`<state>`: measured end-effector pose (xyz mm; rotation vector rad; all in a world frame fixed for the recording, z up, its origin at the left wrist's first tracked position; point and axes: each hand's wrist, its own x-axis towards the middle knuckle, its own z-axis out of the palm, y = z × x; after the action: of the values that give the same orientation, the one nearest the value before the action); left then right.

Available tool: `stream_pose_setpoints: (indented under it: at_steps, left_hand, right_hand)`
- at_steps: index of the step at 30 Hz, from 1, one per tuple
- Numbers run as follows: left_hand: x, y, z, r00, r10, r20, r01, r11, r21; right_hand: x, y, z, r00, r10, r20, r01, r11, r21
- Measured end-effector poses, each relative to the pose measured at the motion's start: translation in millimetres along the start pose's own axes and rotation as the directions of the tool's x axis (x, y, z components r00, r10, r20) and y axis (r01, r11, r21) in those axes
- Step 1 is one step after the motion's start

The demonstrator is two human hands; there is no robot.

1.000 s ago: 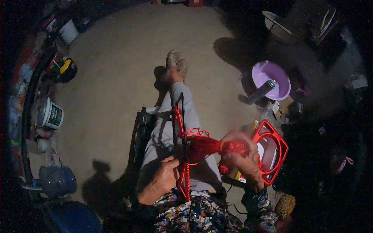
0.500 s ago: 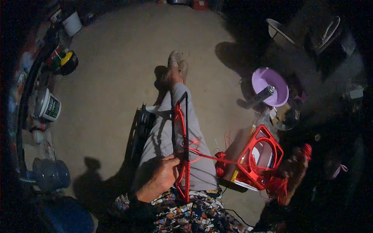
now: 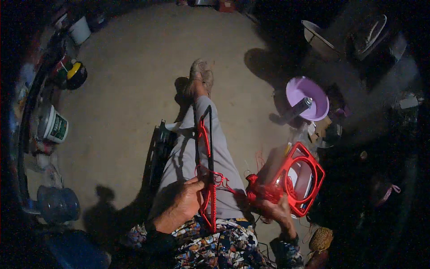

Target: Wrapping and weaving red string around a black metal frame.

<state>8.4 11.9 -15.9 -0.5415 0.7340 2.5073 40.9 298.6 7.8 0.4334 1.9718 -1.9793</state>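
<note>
A narrow black frame (image 3: 210, 148) stands upright over my lap, its lower side wound closely with red cord (image 3: 213, 206). My left hand (image 3: 188, 199) grips this frame at the wound part, thumb and fingers closed on it. Loose loops of the cord come off the frame's middle and run right toward my right hand (image 3: 278, 211). That hand is beside a red cord bundle (image 3: 254, 189), its fingers bent and partly blurred, seemingly closed on the cord. Just beyond it is a red plastic holder (image 3: 319, 172) with a round opening and items inside.
A purple basin (image 3: 295, 87) with a dark cylindrical can (image 3: 301, 107) stands ahead on the right. Along the left are a white tub (image 3: 57, 127), a clear bluish jug (image 3: 58, 204) and a black-and-yellow round object (image 3: 76, 75). A black object (image 3: 159, 148) lies beside my left leg.
My right hand has moved left from beyond the red holder to near the cord bundle. The cord, stretched straight before, now hangs in slack loops. My left hand keeps its hold on the frame.
</note>
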Motion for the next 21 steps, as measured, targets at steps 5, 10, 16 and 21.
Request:
stream_pose_setpoints:
  at_steps: [5,10,16,21]
  left_hand:
    - [-5,5,7,1.000,0.013,0.011,-0.013,0.999,0.031]
    - [-2,1,4,0.999,0.031,-0.036,-0.029,0.998,0.052]
    - [0,-2,-1,1.000,0.017,-0.025,-0.016,0.999,0.047]
    - [1,-2,-8,1.000,-0.004,0.024,0.003,1.000,0.021]
  right_hand:
    - [28,-34,78,0.989,-0.035,0.147,0.064,0.977,-0.202]
    - [27,-46,97,0.931,0.112,0.349,-0.047,0.981,-0.189]
    - [-15,-57,59,0.957,-0.283,0.057,0.284,0.891,-0.354]
    - [-63,-101,-22,0.610,-0.783,-0.121,0.761,0.621,-0.186]
